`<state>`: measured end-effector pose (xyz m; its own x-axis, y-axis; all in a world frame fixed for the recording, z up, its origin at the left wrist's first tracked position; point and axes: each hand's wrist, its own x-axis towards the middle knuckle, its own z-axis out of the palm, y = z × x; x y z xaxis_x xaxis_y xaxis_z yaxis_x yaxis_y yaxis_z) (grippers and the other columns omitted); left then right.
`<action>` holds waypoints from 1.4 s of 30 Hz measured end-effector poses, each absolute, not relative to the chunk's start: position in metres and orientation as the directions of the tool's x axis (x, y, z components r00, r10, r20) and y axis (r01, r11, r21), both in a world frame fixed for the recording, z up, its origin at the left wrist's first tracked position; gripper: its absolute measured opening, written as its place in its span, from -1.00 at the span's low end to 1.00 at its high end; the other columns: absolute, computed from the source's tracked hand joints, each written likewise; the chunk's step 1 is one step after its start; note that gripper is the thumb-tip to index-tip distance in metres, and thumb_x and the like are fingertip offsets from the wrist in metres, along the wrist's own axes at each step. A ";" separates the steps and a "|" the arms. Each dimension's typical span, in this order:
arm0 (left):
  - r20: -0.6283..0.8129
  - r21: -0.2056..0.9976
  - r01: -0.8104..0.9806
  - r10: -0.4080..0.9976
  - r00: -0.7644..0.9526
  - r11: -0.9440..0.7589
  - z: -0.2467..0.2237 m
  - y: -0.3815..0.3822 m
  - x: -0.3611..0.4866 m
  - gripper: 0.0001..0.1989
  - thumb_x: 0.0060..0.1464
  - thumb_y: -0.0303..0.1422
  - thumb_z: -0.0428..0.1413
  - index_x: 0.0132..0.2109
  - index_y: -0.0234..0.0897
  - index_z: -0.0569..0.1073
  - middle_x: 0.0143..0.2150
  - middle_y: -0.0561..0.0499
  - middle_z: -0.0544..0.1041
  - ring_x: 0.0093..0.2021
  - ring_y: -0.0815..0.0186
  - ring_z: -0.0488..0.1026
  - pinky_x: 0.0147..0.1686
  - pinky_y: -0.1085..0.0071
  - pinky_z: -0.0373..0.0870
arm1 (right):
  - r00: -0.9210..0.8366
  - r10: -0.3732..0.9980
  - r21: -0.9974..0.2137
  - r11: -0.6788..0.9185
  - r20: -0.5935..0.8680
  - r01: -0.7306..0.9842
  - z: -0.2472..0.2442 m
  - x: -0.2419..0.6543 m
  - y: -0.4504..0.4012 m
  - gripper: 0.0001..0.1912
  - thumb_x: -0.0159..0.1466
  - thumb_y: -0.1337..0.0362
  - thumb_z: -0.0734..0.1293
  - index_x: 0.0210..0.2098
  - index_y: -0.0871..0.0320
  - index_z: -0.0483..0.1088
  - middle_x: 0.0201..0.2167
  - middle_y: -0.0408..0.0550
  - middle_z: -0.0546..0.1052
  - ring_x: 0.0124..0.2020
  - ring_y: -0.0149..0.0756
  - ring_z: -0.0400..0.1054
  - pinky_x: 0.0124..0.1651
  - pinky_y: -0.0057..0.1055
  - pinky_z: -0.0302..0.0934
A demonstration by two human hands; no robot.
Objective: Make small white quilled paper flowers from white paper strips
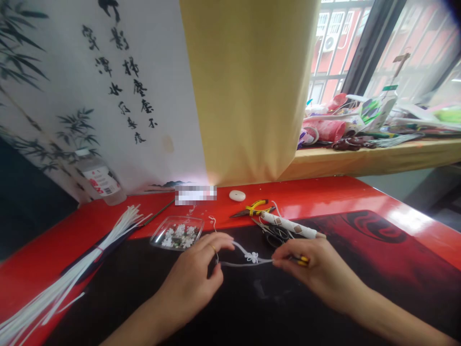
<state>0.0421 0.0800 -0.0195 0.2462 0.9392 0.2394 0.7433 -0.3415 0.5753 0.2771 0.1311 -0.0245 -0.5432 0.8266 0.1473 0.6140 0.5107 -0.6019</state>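
Observation:
A thin white cord (236, 264) stretches in a narrow loop between my hands, with a small white flower (251, 257) on it near the right end. My left hand (201, 262), a ring on one finger, is curled round the loop's left end between thumb and fingers. At the other end, my right hand (313, 264) pinches the cord where its strands meet. A yellow and black tool end (301, 261) shows at my right fingers; whether I hold it, I cannot tell. Behind my left hand, a clear tray (157, 239) holds several white flowers (180, 235).
Behind my right hand lie black scissors (275, 235), yellow pliers (257, 207) and a white-wrapped roll (288, 223). A bundle of white strips (82, 269) spans the left side. A bottle (101, 178) stands far left; a white oval object (237, 195) lies at the back. The dark mat (252, 307) covers the red table (345, 192).

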 end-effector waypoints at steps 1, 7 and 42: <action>0.257 0.517 0.773 0.928 0.269 -0.367 -0.019 0.078 0.043 -0.60 -0.17 -0.68 -0.11 -0.21 -0.18 0.34 0.00 -0.02 0.37 0.01 0.26 0.27 0.00 0.23 0.18 | -0.590 0.794 -0.560 0.559 0.147 0.612 -0.027 0.275 0.127 -0.87 0.12 0.36 0.24 -0.45 0.07 0.42 -0.49 -0.19 0.49 -0.47 -0.36 0.34 -0.41 -0.48 0.15; 0.545 0.130 0.832 0.740 0.395 -0.539 -0.024 0.062 0.055 -0.67 -0.07 -0.63 -0.11 -0.13 -0.33 0.32 0.07 -0.19 0.32 0.10 0.15 0.19 0.01 0.15 0.20 | -0.709 0.693 -0.366 0.698 0.128 0.616 -0.042 0.267 0.107 -0.70 -0.05 0.56 0.15 -0.45 0.11 0.38 -0.54 -0.18 0.44 -0.57 -0.41 0.28 -0.51 -0.51 0.03; -0.102 0.336 0.825 0.854 0.511 -0.454 -0.051 0.056 0.089 -0.73 0.14 -0.37 -0.17 -0.34 -0.29 0.40 -0.57 -0.07 0.55 -0.59 0.18 0.50 -0.72 0.45 0.06 | -0.640 0.757 -0.729 0.362 -0.134 0.581 -0.035 0.263 0.104 -0.91 0.06 0.33 0.31 -0.51 0.08 0.47 -0.59 -0.23 0.49 -0.57 -0.48 0.31 -0.53 -0.61 0.08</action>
